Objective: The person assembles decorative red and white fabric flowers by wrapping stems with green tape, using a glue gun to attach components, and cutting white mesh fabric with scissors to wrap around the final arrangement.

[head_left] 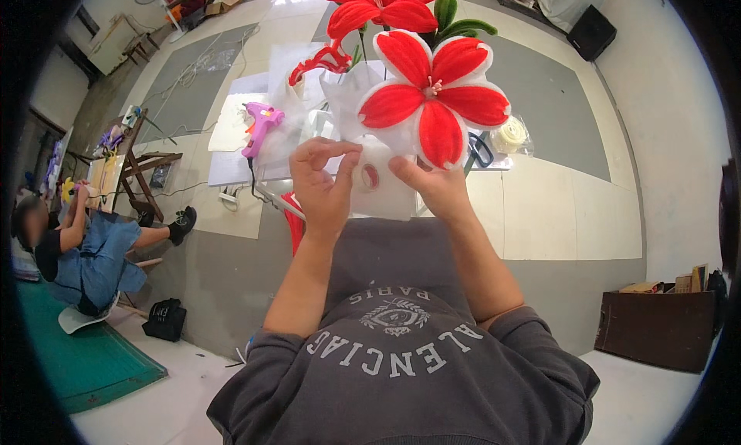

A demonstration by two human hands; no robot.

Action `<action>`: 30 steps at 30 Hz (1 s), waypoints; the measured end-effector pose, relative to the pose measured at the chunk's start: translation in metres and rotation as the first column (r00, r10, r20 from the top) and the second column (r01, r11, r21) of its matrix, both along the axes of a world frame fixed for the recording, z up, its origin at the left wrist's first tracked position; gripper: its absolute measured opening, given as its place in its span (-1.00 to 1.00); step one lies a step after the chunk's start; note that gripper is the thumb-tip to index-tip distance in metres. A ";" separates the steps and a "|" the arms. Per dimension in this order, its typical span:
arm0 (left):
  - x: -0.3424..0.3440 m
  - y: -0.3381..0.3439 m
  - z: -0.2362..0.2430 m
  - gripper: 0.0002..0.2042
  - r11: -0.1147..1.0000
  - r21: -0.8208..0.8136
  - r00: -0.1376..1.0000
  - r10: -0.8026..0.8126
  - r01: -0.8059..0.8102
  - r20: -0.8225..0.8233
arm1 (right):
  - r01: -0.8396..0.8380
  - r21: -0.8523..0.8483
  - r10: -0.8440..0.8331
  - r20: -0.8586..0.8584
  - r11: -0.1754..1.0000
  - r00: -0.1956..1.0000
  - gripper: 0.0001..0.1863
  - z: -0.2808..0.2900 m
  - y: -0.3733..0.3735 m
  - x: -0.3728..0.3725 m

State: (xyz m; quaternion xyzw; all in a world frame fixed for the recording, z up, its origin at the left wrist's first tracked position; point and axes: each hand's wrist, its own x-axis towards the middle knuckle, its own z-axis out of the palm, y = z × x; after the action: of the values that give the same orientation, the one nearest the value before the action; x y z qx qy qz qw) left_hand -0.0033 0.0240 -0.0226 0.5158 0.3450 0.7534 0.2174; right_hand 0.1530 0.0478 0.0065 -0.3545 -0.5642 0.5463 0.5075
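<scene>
I hold a bunch of artificial red flowers wrapped in white paper close in front of me. The large red flower with white-edged petals (432, 98) faces me, and a second red flower (382, 9) stands behind it with green buds (455, 20). My left hand (320, 182) pinches the white wrapping paper (378, 190) at its lower left. Under the big flower, my right hand (432, 186) grips the wrap and the stems. A small red spot shows on the paper between my hands.
A pink glue gun (261, 127) lies on white sheets on the floor, left of the bouquet. Scissors (478, 150) and a roll of white ribbon (509, 134) lie to the right. A person in blue (85, 252) sits at the far left. A dark wooden box (656, 329) stands at the lower right.
</scene>
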 end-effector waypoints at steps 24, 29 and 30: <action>0.000 -0.019 0.010 -0.61 0.691 -0.273 0.675 -0.411 0.669 0.612 | -0.084 0.237 0.081 0.023 0.968 0.996 -0.34 0.002 0.004 0.006; 0.001 -0.021 0.010 -0.63 0.709 -0.245 0.655 -0.384 0.661 0.651 | 0.233 0.689 -0.467 0.173 0.687 0.867 -0.55 0.011 -0.015 -0.004; 0.002 -0.021 0.010 -0.63 0.718 -0.249 0.663 -0.376 0.650 0.647 | 0.156 0.733 -0.464 0.237 0.662 0.853 -0.61 0.006 -0.018 -0.002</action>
State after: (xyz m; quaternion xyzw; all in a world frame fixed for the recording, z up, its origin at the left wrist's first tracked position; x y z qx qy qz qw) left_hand -0.0014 0.0026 -0.0123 0.2854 0.2695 0.6673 0.6329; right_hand 0.1508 0.0299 0.0126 -0.3374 -0.7474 0.1128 0.5611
